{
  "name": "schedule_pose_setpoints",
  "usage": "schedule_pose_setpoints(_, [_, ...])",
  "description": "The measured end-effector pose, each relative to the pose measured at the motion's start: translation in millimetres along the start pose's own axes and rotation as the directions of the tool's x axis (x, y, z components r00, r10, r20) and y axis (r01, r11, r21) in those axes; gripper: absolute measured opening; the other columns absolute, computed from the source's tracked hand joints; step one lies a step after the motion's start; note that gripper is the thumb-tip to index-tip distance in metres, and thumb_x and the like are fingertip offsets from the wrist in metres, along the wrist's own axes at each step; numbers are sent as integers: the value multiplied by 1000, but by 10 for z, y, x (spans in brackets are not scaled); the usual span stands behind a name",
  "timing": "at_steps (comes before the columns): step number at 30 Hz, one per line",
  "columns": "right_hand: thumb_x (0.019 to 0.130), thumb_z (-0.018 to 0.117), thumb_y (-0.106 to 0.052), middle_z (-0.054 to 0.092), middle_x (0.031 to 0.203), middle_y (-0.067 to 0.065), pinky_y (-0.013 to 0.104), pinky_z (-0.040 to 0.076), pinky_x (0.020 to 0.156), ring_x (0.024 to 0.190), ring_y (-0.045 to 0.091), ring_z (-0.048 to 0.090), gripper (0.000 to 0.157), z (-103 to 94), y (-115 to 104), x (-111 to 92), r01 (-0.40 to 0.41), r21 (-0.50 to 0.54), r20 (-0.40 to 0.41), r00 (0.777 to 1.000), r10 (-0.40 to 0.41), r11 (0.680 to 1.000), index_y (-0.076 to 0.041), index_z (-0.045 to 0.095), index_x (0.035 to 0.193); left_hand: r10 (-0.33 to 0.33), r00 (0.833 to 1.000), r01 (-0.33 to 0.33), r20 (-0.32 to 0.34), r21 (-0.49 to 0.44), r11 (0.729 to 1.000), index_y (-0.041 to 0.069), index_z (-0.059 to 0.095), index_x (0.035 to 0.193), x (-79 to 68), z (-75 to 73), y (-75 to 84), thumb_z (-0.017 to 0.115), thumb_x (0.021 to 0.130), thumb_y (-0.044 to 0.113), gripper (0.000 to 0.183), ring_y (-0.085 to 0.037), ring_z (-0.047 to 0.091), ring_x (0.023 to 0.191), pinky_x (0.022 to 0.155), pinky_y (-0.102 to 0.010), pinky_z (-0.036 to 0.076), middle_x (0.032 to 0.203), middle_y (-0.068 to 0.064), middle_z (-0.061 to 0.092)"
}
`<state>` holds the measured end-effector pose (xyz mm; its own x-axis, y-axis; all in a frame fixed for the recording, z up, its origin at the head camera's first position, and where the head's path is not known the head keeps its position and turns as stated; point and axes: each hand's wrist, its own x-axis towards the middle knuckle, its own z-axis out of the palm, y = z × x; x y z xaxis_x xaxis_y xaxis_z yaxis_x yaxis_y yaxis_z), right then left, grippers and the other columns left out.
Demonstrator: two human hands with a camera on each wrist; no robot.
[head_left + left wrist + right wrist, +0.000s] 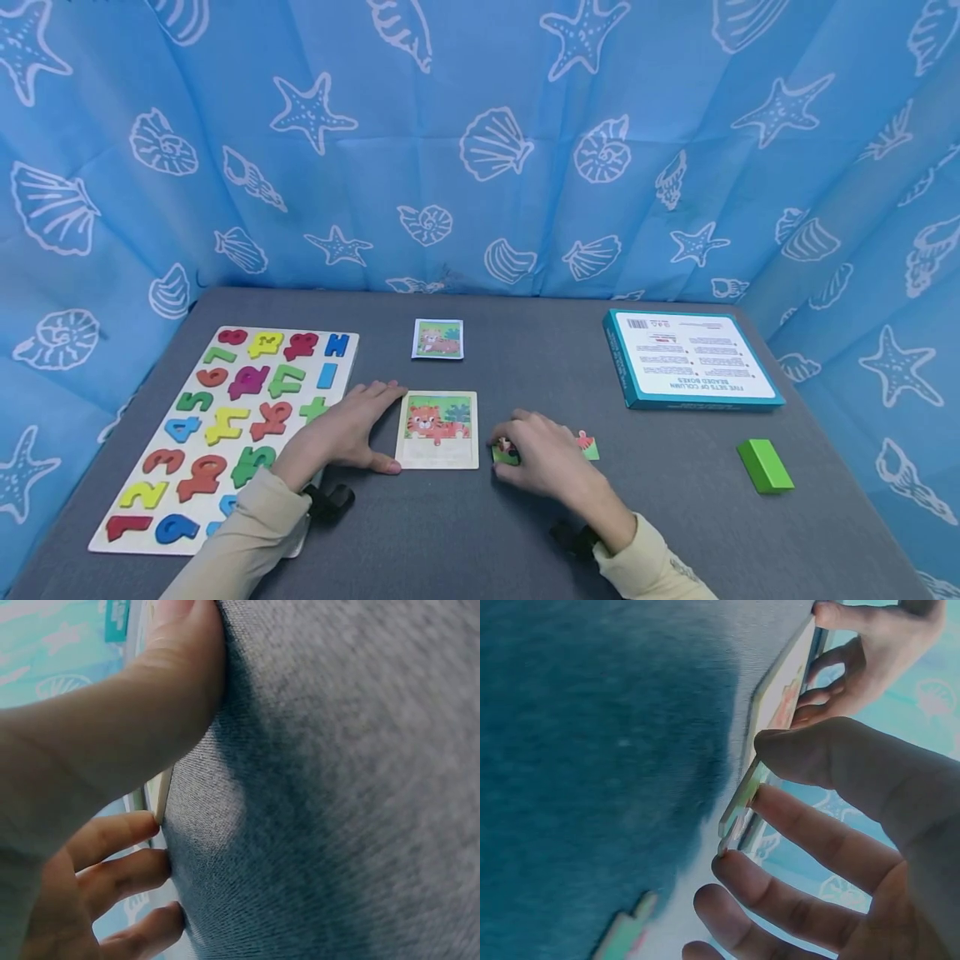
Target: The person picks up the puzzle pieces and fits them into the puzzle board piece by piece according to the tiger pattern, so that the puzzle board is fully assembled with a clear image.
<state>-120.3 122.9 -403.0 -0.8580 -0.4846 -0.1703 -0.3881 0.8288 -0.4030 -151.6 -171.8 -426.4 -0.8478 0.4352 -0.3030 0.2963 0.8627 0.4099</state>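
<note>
Right hand (543, 450) pinches a puzzle piece (739, 799) beside the tray (420, 456)

From over here I see thumb and forefinger closed on the piece; the left hand (356, 429) is spread, thumb and fingertips touching the tray's left side. On the grey table (420, 533) the tray lies flat, pale-rimmed and nearly square, with an orange tiger (435, 423) above a bare cream strip, its head toward the left. Just right of the tray, the held piece is thin and partly green, mostly covered by the hand; its long axis runs roughly left to right. Beyond the hand, farther right, lies a second piece (592, 452), green and orange, partly hidden.
</note>
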Motion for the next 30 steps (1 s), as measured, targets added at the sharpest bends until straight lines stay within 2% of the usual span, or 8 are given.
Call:
schedule_pose_setpoints(8, [87,80,-24,66,91,2,23,37,56,73,12,50,27,-34,-202,117,52,-16,0,999,-52,999,-13,78,111,4,1000,-4,-5,2,1000,11,38,157,3,2,-9,89,72,55,108,-47,34,149,116,-67,35,163,-22,37])
schedule_pose_setpoints(16, [88,78,-24,69,91,1,21,35,53,72,10,49,23,29,-465,279,138,-58,-12,990,-139,989,-16,79,109,11,1000,-11,0,-6,1000,11,38,157,9,3,-19,88,72,56,108,-48,33,150,116,-67,35,164,-22,36])
schedule_pose_setpoints(30, [87,78,-28,68,92,-5,23,42,55,75,8,57,21,265,-725,537,152,-145,-33,987,-158,978,-22,78,108,20,1000,-21,-17,-13,1000,10,40,155,7,18,-26,90,72,52,106,-47,36,148,115,-66,37,162,-21,39])
